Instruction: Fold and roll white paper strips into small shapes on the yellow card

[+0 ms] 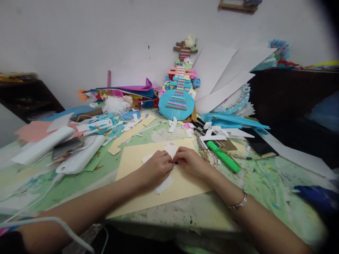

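Observation:
My left hand (156, 168) and my right hand (191, 161) meet over a pale yellow sheet (185, 190) on the table. Their fingertips pinch together at a small white paper piece (175, 166), which the fingers mostly hide. A tiny dark spot shows between the fingertips; I cannot make out what it is. Under and beside my left hand lie white paper pieces (164, 186), some stacked. Another white paper piece (171, 148) stands out just beyond the fingers.
A green cutter-like tool (224, 157), scissors (208, 157) and pens lie to the right, near a black phone (261, 141). At the back stands a blue paper lute shape (177, 104). A white power strip (81, 155) and paper scraps (113, 130) crowd the left.

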### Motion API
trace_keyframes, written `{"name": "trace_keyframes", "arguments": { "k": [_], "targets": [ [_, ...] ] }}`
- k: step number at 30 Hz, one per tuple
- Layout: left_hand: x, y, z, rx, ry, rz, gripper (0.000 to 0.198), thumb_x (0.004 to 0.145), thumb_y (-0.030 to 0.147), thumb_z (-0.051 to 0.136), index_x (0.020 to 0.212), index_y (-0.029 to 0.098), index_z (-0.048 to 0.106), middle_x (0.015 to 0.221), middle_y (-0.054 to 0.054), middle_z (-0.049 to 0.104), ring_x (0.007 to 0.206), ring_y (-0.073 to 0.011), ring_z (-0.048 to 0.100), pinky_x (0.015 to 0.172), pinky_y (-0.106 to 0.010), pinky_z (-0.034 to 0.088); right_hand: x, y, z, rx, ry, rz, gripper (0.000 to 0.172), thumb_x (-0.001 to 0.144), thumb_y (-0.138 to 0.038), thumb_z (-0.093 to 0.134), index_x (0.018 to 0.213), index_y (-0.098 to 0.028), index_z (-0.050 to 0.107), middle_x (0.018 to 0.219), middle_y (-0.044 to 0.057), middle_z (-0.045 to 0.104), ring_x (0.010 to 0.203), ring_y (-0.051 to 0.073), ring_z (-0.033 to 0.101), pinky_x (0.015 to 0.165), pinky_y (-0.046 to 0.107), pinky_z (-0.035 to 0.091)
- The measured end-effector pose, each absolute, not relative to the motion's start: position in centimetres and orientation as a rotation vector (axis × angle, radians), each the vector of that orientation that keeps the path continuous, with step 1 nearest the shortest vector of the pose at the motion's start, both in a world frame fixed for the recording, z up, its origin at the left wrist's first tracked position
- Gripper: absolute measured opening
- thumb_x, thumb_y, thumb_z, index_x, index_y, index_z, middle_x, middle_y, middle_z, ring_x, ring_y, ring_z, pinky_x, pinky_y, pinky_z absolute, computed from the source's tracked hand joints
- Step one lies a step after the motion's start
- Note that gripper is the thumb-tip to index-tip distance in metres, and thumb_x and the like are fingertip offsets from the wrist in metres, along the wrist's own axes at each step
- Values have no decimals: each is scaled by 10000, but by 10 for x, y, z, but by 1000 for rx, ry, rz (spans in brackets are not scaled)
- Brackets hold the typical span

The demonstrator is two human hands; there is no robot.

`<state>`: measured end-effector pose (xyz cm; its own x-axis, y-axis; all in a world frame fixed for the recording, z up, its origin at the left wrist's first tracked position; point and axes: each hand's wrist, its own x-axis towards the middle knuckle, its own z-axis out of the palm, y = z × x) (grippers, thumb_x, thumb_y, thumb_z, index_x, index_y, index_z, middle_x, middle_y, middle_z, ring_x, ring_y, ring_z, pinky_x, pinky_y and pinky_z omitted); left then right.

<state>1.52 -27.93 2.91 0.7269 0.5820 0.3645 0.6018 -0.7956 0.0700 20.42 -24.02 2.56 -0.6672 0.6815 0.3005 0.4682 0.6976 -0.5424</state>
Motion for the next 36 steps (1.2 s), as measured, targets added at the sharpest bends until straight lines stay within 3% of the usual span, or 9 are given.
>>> {"name": "trace_keyframes", "arguments": {
  "k": [6, 10, 25, 29, 36],
  "targets": [
    [13, -308, 25, -2620, -1003, -292, 273, 890, 114, 382, 1101, 131, 553, 1047, -121, 612, 1108, -271, 458, 852, -411, 351, 204, -238, 24, -878, -2400, 642, 317, 700, 48, 479, 771, -168, 700, 793, 34, 592, 731, 120, 554, 684, 227, 407],
    [15, -320, 20, -2564, -1166, -217, 332, 871, 113, 410, 1192, 141, 492, 1127, -117, 574, 1134, -291, 434, 851, -413, 353, 203, -239, 26, -879, -2385, 655, 311, 684, 55, 488, 765, -161, 696, 797, 35, 591, 730, 122, 551, 692, 230, 411],
    [15, -322, 14, -2640, -1356, -412, 307, 866, 147, 450, 1143, 246, 540, 1147, -75, 581, 1096, -246, 439, 859, -401, 346, 205, -237, 19, -880, -2358, 686, 324, 684, 19, 479, 836, -172, 692, 768, 14, 564, 672, 96, 513, 661, 218, 387],
    [15, -323, 13, -2630, -1347, -476, 320, 869, 154, 442, 1159, 233, 552, 1217, -86, 558, 1205, -262, 384, 912, -421, 338, 206, -237, 18, -929, -2295, 773, 343, 684, -29, 509, 978, -176, 606, 704, -27, 543, 640, 95, 497, 619, 209, 372],
    [14, -323, 10, -2698, -1304, -498, 362, 872, 101, 387, 1191, 185, 535, 1258, -112, 540, 1218, -215, 429, 921, -390, 323, 206, -235, 12, -953, -2247, 832, 271, 702, -100, 508, 963, -172, 508, 707, -36, 527, 641, 103, 499, 603, 218, 371]
  ]
}}
